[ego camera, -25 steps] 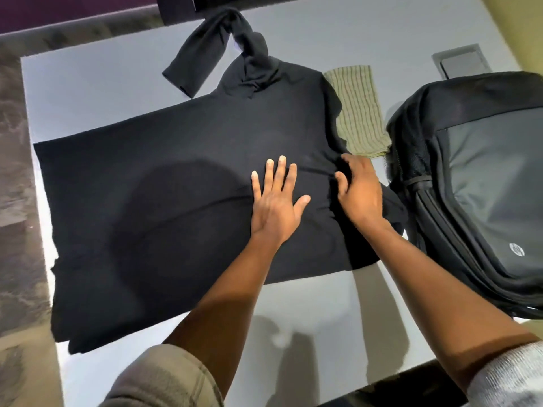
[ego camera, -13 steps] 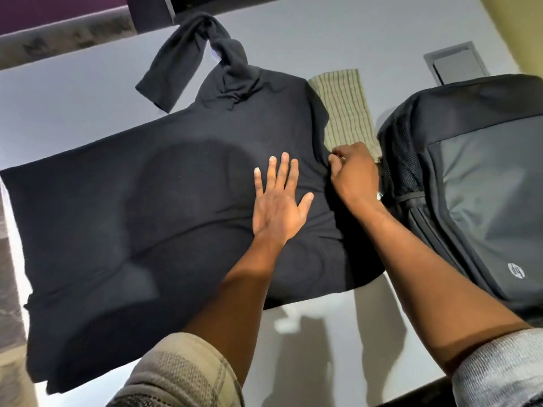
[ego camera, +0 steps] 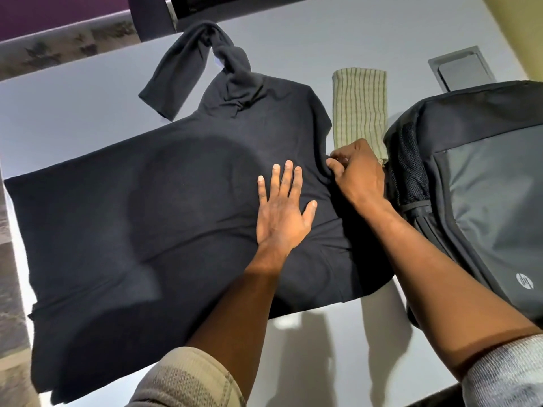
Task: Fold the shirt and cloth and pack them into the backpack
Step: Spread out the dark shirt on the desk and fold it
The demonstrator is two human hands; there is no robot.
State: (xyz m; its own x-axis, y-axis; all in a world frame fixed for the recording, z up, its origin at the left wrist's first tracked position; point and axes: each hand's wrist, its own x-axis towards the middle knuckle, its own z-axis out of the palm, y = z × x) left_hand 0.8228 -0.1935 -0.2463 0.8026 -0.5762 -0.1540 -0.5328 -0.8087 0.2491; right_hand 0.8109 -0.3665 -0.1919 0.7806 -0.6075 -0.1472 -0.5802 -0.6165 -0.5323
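Black knit fabric of the long-sleeved shirt [ego camera: 141, 218] lies spread flat across the pale grey tabletop [ego camera: 293, 45], its long axis running left to right in the head view, hem end at the left and shoulder end at the right. One sleeve, twisted and bunched, trails off the far edge of the garment. The left hand [ego camera: 280, 214] rests palm down on the shirt body with fingers straight and slightly spread, pinning the cloth. The right hand [ego camera: 357, 174] lies just beside it to the right, thumb and curled fingers pinching the shirt's right-hand edge near the shoulder; this is the nearer hand to that edge, and the fabric it holds lies directly against its fingertips. The coming fold probably carries this edge leftward over the pinned body, so that the line beside the left hand's thumb would serve as the crease.

A folded green-striped woven cloth [ego camera: 359, 110] lies on the tabletop beyond the right hand, between the shirt and the dark grey and black backpack [ego camera: 484, 177], its near end partly hidden by the knuckles. The backpack lies flat at the right, front panel up; nothing of the shirt or cloth is seen inside it, and no open compartment shows. A grey rectangular plate [ego camera: 461, 69] is set into the tabletop beyond the backpack.
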